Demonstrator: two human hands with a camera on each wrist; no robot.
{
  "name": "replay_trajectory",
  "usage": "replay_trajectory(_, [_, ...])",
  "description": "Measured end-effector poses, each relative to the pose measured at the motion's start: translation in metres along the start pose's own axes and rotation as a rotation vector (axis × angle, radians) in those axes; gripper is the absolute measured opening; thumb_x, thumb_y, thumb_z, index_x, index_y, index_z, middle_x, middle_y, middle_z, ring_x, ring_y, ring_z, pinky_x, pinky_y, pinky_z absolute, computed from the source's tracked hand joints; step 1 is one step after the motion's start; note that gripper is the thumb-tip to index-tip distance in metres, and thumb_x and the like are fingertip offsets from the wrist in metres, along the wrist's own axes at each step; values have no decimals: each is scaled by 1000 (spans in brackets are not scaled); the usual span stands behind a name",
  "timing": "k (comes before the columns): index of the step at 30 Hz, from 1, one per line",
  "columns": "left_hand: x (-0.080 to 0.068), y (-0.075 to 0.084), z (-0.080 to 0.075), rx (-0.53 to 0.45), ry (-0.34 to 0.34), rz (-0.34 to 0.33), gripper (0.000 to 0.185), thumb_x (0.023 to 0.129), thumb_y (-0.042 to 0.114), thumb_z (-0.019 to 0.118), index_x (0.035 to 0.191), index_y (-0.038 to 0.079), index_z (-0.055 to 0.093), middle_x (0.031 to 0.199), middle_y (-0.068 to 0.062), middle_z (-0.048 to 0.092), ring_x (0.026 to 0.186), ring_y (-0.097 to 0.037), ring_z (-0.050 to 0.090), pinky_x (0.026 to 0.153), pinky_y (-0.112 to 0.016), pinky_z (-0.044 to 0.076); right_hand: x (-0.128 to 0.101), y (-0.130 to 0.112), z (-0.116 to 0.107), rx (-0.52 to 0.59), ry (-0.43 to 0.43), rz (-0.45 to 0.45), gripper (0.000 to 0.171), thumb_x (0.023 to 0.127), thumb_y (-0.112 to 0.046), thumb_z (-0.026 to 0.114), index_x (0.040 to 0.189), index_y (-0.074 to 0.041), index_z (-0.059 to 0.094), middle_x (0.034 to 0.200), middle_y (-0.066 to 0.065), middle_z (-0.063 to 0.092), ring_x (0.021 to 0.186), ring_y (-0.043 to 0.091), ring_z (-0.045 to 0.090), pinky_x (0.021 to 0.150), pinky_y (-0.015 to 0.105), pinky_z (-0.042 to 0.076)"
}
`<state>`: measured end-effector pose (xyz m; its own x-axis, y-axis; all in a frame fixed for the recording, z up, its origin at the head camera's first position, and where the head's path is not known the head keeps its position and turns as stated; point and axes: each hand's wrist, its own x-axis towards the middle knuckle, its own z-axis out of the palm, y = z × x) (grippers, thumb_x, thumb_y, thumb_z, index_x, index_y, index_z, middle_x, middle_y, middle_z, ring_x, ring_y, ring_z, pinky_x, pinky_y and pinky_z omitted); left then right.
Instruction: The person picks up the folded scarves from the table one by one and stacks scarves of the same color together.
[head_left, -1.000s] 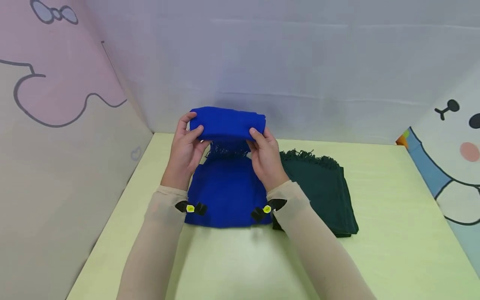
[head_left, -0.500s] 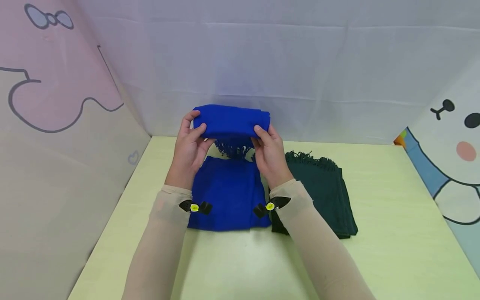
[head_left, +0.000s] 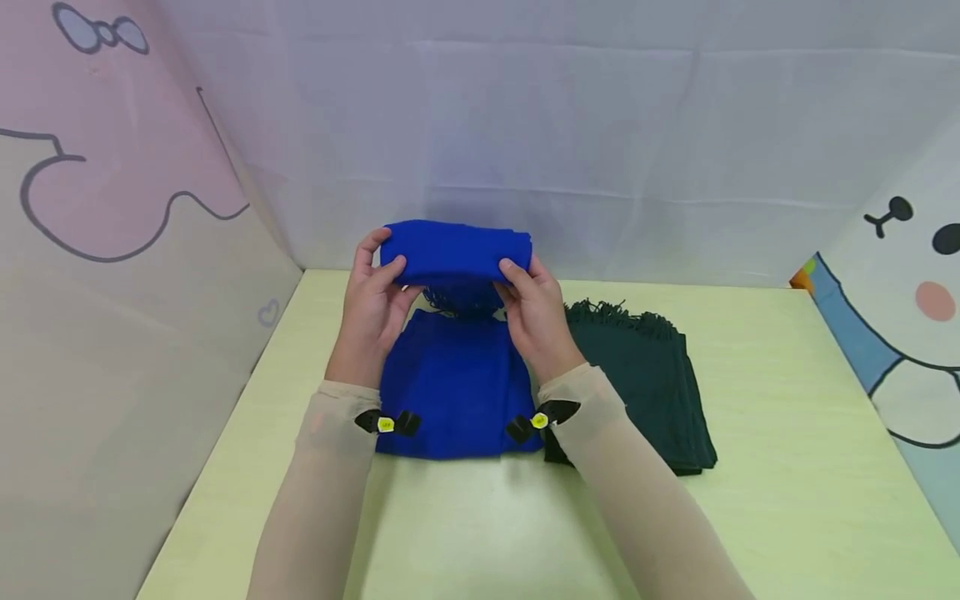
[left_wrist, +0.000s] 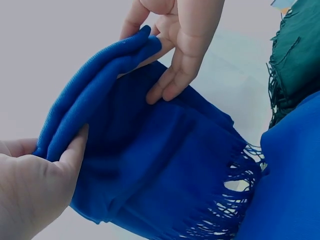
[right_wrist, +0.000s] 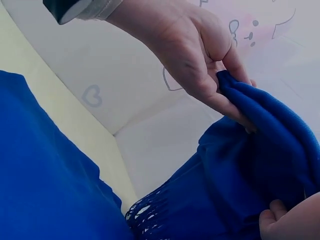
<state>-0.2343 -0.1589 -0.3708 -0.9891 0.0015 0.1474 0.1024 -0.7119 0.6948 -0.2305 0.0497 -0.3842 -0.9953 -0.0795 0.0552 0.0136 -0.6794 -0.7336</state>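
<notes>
Both hands hold up a blue fringed scarf (head_left: 457,252), folded into a thick band, above the table. My left hand (head_left: 371,312) grips its left end, thumb in front. My right hand (head_left: 534,318) pinches the right end the same way. In the left wrist view, a loose part of the scarf (left_wrist: 150,155) hangs from the fold and ends in fringe. Beneath the hands lies more flat blue cloth (head_left: 453,383); whether it joins the held scarf, I cannot tell. The right wrist view shows my left hand (right_wrist: 185,55) with its fingers around the folded edge.
A folded dark green fringed scarf (head_left: 637,392) lies right of the blue cloth, partly behind the right forearm. The pale yellow table (head_left: 810,467) meets a white sheet (head_left: 562,150) at the back. Printed panels stand at the left and right.
The held scarf rises slightly, then comes down a little with both hands. Its hanging fringe swings, and the flat blue cloth looks slightly shifted since one second ago. Both grips stay the same.
</notes>
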Motion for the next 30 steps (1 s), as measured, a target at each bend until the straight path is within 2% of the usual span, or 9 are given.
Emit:
replay_trajectory(5, [-11, 3, -3, 23, 18, -7, 36, 104, -4, 43, 134, 15, 45, 154, -12, 32, 120, -28, 50, 90, -37, 55, -7, 2, 0, -48, 3, 40, 41, 100, -8, 60, 141, -8, 54, 135, 9, 53, 119, 21, 56, 114, 37, 36])
replay_trajectory(11, [-24, 2, -12, 53, 46, -30, 39, 103, -3, 44, 139, 11, 45, 147, -13, 35, 110, -24, 53, 87, -32, 55, -20, -1, 0, -108, 33, 172, 41, 101, -9, 59, 141, -9, 53, 134, 12, 56, 121, 24, 58, 107, 40, 45])
replay_trajectory(15, [-37, 0, -19, 69, 45, -60, 39, 104, -1, 46, 142, 9, 43, 142, -13, 38, 109, -21, 55, 87, -30, 55, -31, -1, -3, -175, 64, 262, 36, 101, -12, 60, 135, -7, 56, 124, 13, 61, 104, 25, 67, 92, 39, 56])
replay_trajectory(19, [-54, -1, -29, 111, 42, -95, 37, 106, 5, 45, 143, 7, 40, 142, -13, 40, 112, -21, 57, 91, -31, 55, -43, 4, -11, -200, 64, 330, 36, 101, -13, 60, 135, -4, 55, 115, 11, 63, 84, 20, 71, 82, 37, 60])
replay_trajectory(24, [-78, -3, -40, 145, 56, -138, 33, 108, 14, 42, 139, 5, 41, 143, -14, 40, 113, -19, 59, 92, -30, 55, -62, 7, -17, -201, 47, 405, 48, 101, -13, 59, 146, -4, 43, 125, 13, 59, 79, 20, 72, 84, 37, 59])
replay_trajectory(28, [-95, -6, -47, 112, 97, -182, 27, 108, 18, 42, 134, 8, 44, 145, -12, 38, 114, -19, 59, 92, -30, 55, -77, 11, -22, -218, 41, 453, 62, 101, -11, 58, 155, -4, 27, 143, 16, 46, 80, 20, 72, 86, 38, 59])
replay_trajectory(30, [-103, -9, -49, 110, 126, -209, 26, 108, 19, 43, 132, 10, 44, 147, -10, 37, 116, -19, 58, 91, -30, 54, -84, 14, -24, -231, 40, 470, 66, 101, -10, 58, 156, -3, 22, 150, 16, 40, 85, 21, 73, 86, 38, 58])
